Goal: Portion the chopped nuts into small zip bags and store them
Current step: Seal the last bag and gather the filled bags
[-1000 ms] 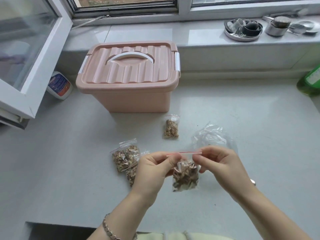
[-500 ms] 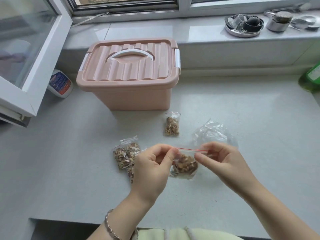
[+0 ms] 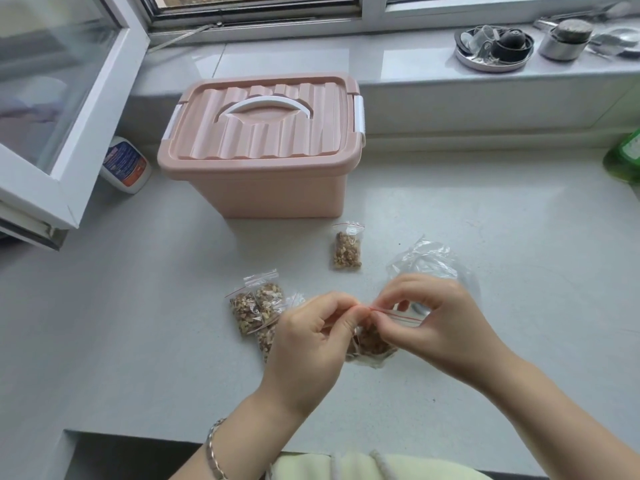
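A small zip bag of chopped nuts (image 3: 370, 342) is held just above the grey counter between both hands. My left hand (image 3: 308, 344) pinches the left end of its red zip strip. My right hand (image 3: 433, 320) pinches the strip close beside it, near the bag's left part. Several filled zip bags (image 3: 256, 306) lie in a pile to the left of my left hand. One more filled bag (image 3: 347, 249) lies alone in front of the pink storage box (image 3: 263, 147), whose lid is closed, handle down.
A crumpled clear plastic bag (image 3: 426, 259) lies behind my right hand. A white bottle (image 3: 125, 165) lies left of the box under the open window sash (image 3: 62, 109). A green bottle (image 3: 625, 157) is at the right edge; metal dishes (image 3: 493, 46) sit on the sill.
The bag has been lowered toward the counter. My right hand's pinch has slid left along the zip strip toward my left hand.
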### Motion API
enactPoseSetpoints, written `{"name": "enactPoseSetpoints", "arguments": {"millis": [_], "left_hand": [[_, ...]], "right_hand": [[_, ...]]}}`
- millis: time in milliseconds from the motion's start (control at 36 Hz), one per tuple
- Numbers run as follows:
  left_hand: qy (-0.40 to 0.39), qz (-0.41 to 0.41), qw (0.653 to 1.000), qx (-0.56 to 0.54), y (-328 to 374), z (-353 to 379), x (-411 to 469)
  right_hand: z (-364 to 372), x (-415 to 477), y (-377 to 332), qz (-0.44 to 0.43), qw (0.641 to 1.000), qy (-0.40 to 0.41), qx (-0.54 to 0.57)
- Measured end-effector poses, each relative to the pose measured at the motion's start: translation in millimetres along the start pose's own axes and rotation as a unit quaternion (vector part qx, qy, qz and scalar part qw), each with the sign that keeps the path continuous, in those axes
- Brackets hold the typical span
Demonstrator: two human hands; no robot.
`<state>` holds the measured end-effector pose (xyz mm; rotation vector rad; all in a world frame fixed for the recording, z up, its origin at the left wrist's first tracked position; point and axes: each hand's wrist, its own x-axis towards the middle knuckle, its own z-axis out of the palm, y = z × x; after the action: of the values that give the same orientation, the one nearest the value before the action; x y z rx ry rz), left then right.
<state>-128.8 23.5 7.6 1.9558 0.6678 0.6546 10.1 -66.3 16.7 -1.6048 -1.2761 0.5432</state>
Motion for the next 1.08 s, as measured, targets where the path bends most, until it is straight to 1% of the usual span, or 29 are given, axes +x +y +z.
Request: {"name": "enactPoseSetpoints", "arguments": {"millis": [139,250,389,528,667,750,972,1083], "left_hand": [[-0.01,0.005,1.0,0.002,-1.5,-0.1,-3.1],[-0.012,0.025,0.999,0.032,-3.6,1.3,-6.0],[-0.019,-0.046,0.999,-0.004,-5.4,5.6,-15.8],[-0.01,-0.086,0.996,-0.034,-6.1,6.0,-16.4],[-0.005,-0.094,0.995,-0.044,-2.6,2.4,-16.1],[0.011,-0.101,0.993,-0.058,-2.7,-0.7,-16.2],[0.021,-0.18,0.972,-0.153,-0.9,-1.4,-11.9],[0.051,-0.212,0.96,-0.174,-2.3,-0.2,-7.8]], "right_hand": [[1.7,0.4,2.6,-0.005,1.0,-0.001,-0.001],[5.6,-1.7,4.7,-0.002,1.0,0.007,-0.016],[10.8,-9.4,10.2,0.022,1.0,0.008,-0.012],[10.0,-12.6,14.7,0.031,0.999,0.005,-0.007],[4.6,-15.5,17.8,0.019,1.0,0.012,-0.009],[-2.1,-18.8,19.2,0.018,1.0,0.014,-0.003],[-5.1,-22.3,24.9,0.033,0.999,0.02,0.017],[-3.4,-17.5,25.3,0.036,0.998,0.04,0.022]]}}
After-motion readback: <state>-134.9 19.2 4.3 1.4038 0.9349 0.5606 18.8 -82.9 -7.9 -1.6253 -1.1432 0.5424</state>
